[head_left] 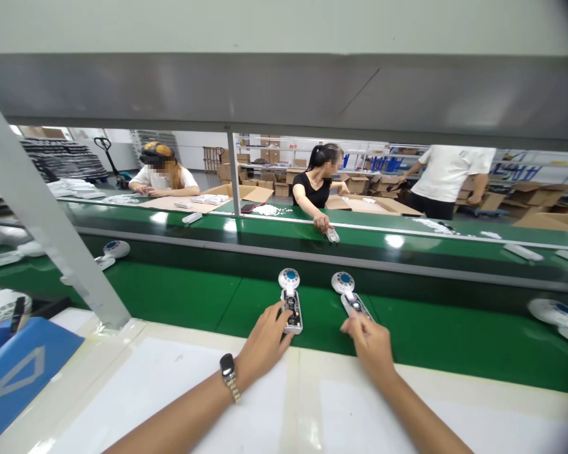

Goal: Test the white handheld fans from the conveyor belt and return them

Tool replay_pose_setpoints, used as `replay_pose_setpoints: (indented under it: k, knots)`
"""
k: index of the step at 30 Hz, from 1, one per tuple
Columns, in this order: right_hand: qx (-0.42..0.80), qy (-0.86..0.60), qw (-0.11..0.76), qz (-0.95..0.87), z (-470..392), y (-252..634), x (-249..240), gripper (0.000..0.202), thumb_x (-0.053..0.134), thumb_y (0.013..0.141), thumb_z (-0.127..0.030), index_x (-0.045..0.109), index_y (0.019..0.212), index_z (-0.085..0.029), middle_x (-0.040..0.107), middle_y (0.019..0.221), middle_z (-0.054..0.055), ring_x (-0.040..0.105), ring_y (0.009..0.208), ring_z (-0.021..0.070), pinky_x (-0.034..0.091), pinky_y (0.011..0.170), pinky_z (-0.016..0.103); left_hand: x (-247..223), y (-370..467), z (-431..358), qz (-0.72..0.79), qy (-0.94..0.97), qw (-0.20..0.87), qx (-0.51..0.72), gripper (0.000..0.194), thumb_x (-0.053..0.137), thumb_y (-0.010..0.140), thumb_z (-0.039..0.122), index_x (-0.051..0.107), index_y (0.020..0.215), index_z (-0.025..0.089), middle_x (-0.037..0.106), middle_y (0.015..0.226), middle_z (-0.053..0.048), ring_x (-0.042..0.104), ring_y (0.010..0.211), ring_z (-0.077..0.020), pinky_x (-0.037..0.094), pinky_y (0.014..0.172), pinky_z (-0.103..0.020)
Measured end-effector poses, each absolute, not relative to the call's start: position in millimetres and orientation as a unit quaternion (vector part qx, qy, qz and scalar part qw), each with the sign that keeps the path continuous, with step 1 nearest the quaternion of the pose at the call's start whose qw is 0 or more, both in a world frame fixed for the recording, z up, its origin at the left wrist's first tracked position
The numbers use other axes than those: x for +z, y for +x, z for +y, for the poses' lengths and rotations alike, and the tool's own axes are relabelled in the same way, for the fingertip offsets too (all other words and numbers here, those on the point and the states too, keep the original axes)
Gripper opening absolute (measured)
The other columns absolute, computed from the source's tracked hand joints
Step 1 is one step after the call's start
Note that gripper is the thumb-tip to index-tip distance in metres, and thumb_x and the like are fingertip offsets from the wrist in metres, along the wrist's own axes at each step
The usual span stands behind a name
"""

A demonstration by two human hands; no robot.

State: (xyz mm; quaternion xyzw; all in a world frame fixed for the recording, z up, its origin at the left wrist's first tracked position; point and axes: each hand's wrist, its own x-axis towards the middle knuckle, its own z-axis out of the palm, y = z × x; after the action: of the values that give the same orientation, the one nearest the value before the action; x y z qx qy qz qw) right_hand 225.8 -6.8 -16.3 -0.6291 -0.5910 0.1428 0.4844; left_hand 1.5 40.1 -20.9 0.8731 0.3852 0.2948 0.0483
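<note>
Two white devices with round heads and open bodies showing circuit parts lie on the green belt. My left hand, a watch on its wrist, rests its fingers on the left device, thumb and fingers apart at its left and lower edges. Over the lower end of the right device is my right hand, with its fingers bent together on that body. The right hand's fingertips partly cover the device.
Another device lies at the right on the near belt. A slanted metal post and blue bin stand left. Across the divider, a person's hand touches a white part. A shelf hangs overhead.
</note>
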Motion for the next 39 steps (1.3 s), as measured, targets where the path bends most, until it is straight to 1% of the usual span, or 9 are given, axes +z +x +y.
replay_pose_setpoints:
  k: [4,7,11,14,17,19,24,33,39]
  knots:
    - [0.079,-0.757,0.4,-0.511,10.3,258.3,-17.0,0.043,0.048,0.076,-0.053,0.055,0.095,-0.016,0.062,0.09,0.012,0.056,0.08,0.0277,0.039,0.064,0.034,-14.4,4.3,34.8,0.379,0.875,0.03,0.299,0.032,0.046,0.083,0.018,0.044,0.115,0.017,0.044,0.124,-0.015,0.043,0.116,-0.0286,0.043,0.092,-0.048]
    - [0.165,-0.75,0.354,-0.534,16.2,256.4,-18.6,0.037,0.054,0.071,-0.05,0.059,0.088,-0.017,0.062,0.081,0.01,0.056,0.074,0.0285,0.037,0.063,0.035,-14.3,5.9,33.3,0.377,0.874,0.003,0.307,0.036,0.045,0.083,0.018,0.042,0.119,0.014,0.039,0.129,-0.017,0.037,0.122,-0.0306,0.039,0.096,-0.05]
    - [0.242,-0.701,0.39,-0.547,11.2,235.0,-17.7,0.032,0.052,0.073,-0.048,0.06,0.083,-0.019,0.059,0.064,0.003,0.057,0.062,0.023,0.039,0.058,0.032,-15.6,6.3,33.4,0.375,0.872,0.005,0.314,0.049,0.042,0.084,0.014,0.031,0.131,0.014,0.031,0.137,-0.018,0.031,0.127,-0.0296,0.037,0.099,-0.049]
    - [0.399,-0.619,0.46,-0.497,-5.1,212.0,-16.4,0.039,0.051,0.075,-0.052,0.054,0.093,-0.018,0.055,0.055,-0.002,0.056,0.05,0.0187,0.043,0.051,0.03,-14.3,5.9,35.1,0.385,0.863,0.002,0.328,0.056,0.04,0.084,0.01,0.022,0.136,0.017,0.023,0.143,-0.016,0.029,0.129,-0.0286,0.038,0.098,-0.047]
    - [0.585,-0.479,0.512,-0.407,-27.9,185.1,-16.5,0.05,0.067,0.065,-0.046,0.046,0.1,-0.019,0.062,0.064,0.0,0.062,0.057,0.0187,0.049,0.059,0.032,-13.6,4.6,37.1,0.376,0.854,-0.01,0.359,0.059,0.04,0.084,0.006,0.022,0.137,0.022,0.017,0.145,-0.014,0.025,0.131,-0.029,0.036,0.099,-0.048]
    - [0.63,-0.426,0.496,-0.42,-40.9,169.8,-17.0,0.056,0.073,0.061,-0.042,0.045,0.103,-0.019,0.066,0.071,0.003,0.063,0.06,0.0187,0.049,0.062,0.033,-14.5,3.0,37.6,0.36,0.855,0.002,0.374,0.061,0.041,0.082,0.002,0.024,0.136,0.025,0.012,0.146,-0.013,0.022,0.132,-0.0299,0.037,0.099,-0.048]
    - [0.657,-0.383,0.45,-0.468,-51.1,158.1,-17.1,0.065,0.065,0.07,-0.047,0.038,0.122,-0.019,0.066,0.068,0.002,0.064,0.061,0.0194,0.046,0.058,0.031,-17.2,-0.4,36.1,0.326,0.87,0.062,0.365,0.063,0.041,0.079,-0.003,0.032,0.132,0.029,0.01,0.146,-0.011,0.025,0.13,-0.0293,0.041,0.096,-0.044]
    - [0.648,-0.408,0.443,-0.466,-50.6,157.8,-15.8,0.059,0.054,0.075,-0.057,0.041,0.116,-0.018,0.065,0.06,0.002,0.063,0.053,0.019,0.047,0.05,0.029,-14.7,1.4,34.5,0.326,0.875,0.066,0.352,0.063,0.042,0.079,-0.003,0.032,0.132,0.028,0.013,0.146,-0.011,0.028,0.129,-0.0287,0.042,0.096,-0.044]
    - [0.641,-0.405,0.459,-0.462,-48.4,156.9,-19.1,0.055,0.056,0.073,-0.057,0.045,0.112,-0.019,0.066,0.083,0.007,0.062,0.052,0.0174,0.046,0.046,0.028,-13.4,3.2,32.6,0.325,0.874,0.069,0.354,0.066,0.045,0.081,0.004,0.018,0.137,0.025,0.008,0.146,-0.016,0.024,0.131,-0.0302,0.042,0.096,-0.045]
